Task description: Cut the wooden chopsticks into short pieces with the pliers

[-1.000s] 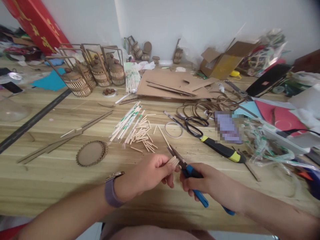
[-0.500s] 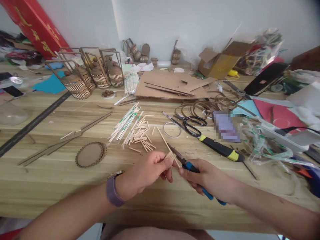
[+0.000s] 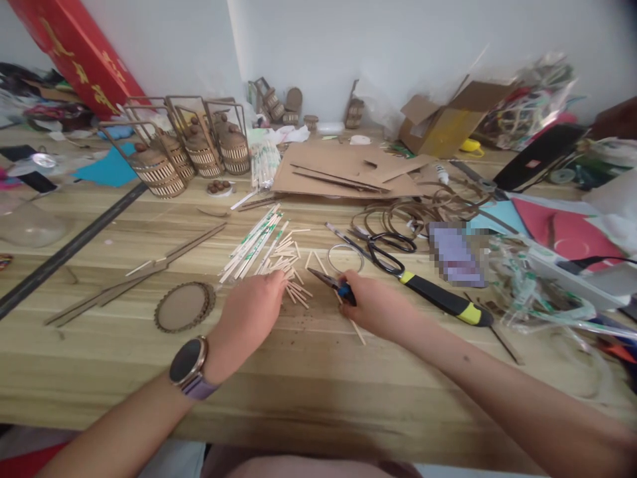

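My left hand, wearing a watch, is over the near left edge of a pile of short cut wooden sticks. Its fingers are bent together and pointed into the pile; what they hold, if anything, is hidden. In my right hand are pliers with blue handles, mostly covered by the palm. Their dark jaws point left, just right of the pile. A longer wooden stick lies on the table, running beneath the pliers and my right hand. Paper-wrapped sticks lie behind the pile.
Left of my left hand lies a round cardboard disc beside cardboard strips. Black-handled scissors, a ring and a black-yellow cutter lie to the right. Small lidded baskets and cardboard sheets stand or lie behind.
My left hand has moved left from beside the pliers, where it held short sticks, to the pile. My right hand has shifted up and left with the pliers; the long stick now lies down.
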Tool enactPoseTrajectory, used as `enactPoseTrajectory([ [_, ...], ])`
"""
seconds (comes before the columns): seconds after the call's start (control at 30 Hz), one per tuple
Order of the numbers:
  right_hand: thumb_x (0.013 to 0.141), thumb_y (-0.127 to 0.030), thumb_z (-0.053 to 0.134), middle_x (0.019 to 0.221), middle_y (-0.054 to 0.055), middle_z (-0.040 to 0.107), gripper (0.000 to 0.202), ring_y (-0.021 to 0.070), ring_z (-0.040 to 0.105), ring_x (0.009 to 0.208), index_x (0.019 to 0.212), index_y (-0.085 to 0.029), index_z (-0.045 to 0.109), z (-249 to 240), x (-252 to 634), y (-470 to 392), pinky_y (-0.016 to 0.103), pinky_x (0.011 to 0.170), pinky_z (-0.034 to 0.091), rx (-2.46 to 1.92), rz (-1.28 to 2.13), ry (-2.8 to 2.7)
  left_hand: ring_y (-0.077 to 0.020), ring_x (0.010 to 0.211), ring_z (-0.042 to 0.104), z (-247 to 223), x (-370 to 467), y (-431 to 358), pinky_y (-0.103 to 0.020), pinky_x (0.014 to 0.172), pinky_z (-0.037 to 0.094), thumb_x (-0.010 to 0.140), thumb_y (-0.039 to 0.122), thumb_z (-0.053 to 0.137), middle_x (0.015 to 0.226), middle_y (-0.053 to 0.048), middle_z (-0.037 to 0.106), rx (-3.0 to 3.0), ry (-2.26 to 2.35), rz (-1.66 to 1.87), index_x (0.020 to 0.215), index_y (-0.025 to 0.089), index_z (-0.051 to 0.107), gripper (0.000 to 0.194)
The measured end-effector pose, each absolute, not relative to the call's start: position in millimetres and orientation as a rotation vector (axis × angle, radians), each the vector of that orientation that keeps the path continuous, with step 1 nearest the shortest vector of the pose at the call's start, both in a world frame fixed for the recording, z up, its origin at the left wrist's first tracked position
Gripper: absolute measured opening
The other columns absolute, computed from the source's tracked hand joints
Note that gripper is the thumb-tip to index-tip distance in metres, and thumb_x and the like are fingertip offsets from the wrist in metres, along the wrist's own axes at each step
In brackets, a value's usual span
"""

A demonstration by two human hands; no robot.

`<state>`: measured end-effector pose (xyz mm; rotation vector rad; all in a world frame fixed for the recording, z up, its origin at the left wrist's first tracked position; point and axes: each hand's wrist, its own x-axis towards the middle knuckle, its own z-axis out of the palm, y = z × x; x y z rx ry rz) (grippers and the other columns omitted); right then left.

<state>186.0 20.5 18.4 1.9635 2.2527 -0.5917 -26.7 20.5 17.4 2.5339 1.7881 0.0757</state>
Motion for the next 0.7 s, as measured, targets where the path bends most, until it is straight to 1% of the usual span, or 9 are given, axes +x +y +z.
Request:
enactPoseTrajectory([
  [0.1, 0.081, -0.018, 0.051, 0.1, 0.014, 0.072, 0.028, 0.0268, 0.068, 0.088, 0.108, -0.016, 0.054, 20.1, 180.1, 24.0, 0.028, 0.06, 0.038, 1.928, -0.543, 2.231, -0.0209, 0.062, 0.061, 13.6, -26.4, 20.6, -0.028, 0.052, 0.03, 0.097, 0.02, 0.032, 0.069, -0.008, 0.065, 2.662, 1.805, -0.001, 0.086, 0.017, 0.058, 0.028],
  [0.2, 0.082, -0.018, 0.05, 0.098, 0.016, 0.073, 0.024, 0.0287, 0.069, 0.087, 0.105, -0.014, 0.056, 22.7, 175.8, 22.9, 0.03, 0.06, 0.041, 1.905, -0.491, 2.213, -0.0225, 0.065, 0.062, 12.9, -25.1, 21.1, -0.029, 0.054, 0.034, 0.097, 0.018, 0.032, 0.07, -0.01, 0.065, 2.713, 1.796, -0.028, 0.086, 0.015, 0.059, 0.029],
  [0.33, 0.083, -0.012, 0.048, 0.097, 0.02, 0.072, 0.024, 0.0313, 0.069, 0.089, 0.106, -0.011, 0.055, 25.6, 170.2, 16.1, 0.032, 0.064, 0.045, 1.909, -0.406, 2.186, -0.0242, 0.073, 0.063, 13.7, -23.0, 21.1, -0.031, 0.06, 0.04, 0.098, 0.018, 0.031, 0.073, -0.011, 0.066, 2.749, 1.818, -0.017, 0.095, 0.012, 0.06, 0.03],
  [0.43, 0.082, -0.007, 0.048, 0.096, 0.022, 0.071, 0.027, 0.033, 0.069, 0.093, 0.109, -0.009, 0.054, 26.4, 167.9, 13.9, 0.033, 0.068, 0.047, 1.911, -0.366, 2.183, -0.0254, 0.079, 0.061, 14.4, -21.8, 18.7, -0.034, 0.066, 0.044, 0.096, 0.016, 0.034, 0.08, -0.012, 0.065, 2.807, 1.823, 0.05, 0.096, 0.012, 0.062, 0.028],
  [0.53, 0.08, -0.006, 0.051, 0.093, 0.022, 0.072, 0.03, 0.0332, 0.069, 0.09, 0.109, -0.009, 0.053, 24.1, 167.6, 15.5, 0.033, 0.066, 0.047, 1.904, -0.384, 2.189, -0.0268, 0.083, 0.056, 14.3, -21.7, 15.9, -0.035, 0.069, 0.045, 0.094, 0.015, 0.041, 0.086, -0.013, 0.061, 2.839, 1.888, 0.143, 0.095, 0.014, 0.064, 0.024],
  [0.63, 0.081, -0.009, 0.049, 0.092, 0.022, 0.072, 0.025, 0.0326, 0.069, 0.087, 0.105, -0.008, 0.055, 20.6, 169.1, 15.2, 0.033, 0.065, 0.046, 1.933, -0.407, 2.196, -0.0261, 0.082, 0.053, 11.8, -23.5, 14.9, -0.036, 0.071, 0.045, 0.093, 0.016, 0.044, 0.085, -0.012, 0.059, 2.825, 1.863, 0.269, 0.103, 0.013, 0.065, 0.024],
  [0.7, 0.083, -0.012, 0.048, 0.092, 0.022, 0.071, 0.021, 0.0323, 0.069, 0.086, 0.102, -0.008, 0.056, 20.9, 171.7, 13.1, 0.033, 0.065, 0.045, 1.957, -0.434, 2.216, -0.0251, 0.083, 0.052, 10.2, -25.2, 15.3, -0.036, 0.073, 0.045, 0.092, 0.015, 0.045, 0.086, -0.011, 0.06, 2.775, 1.778, 0.402, 0.109, 0.013, 0.064, 0.025],
])
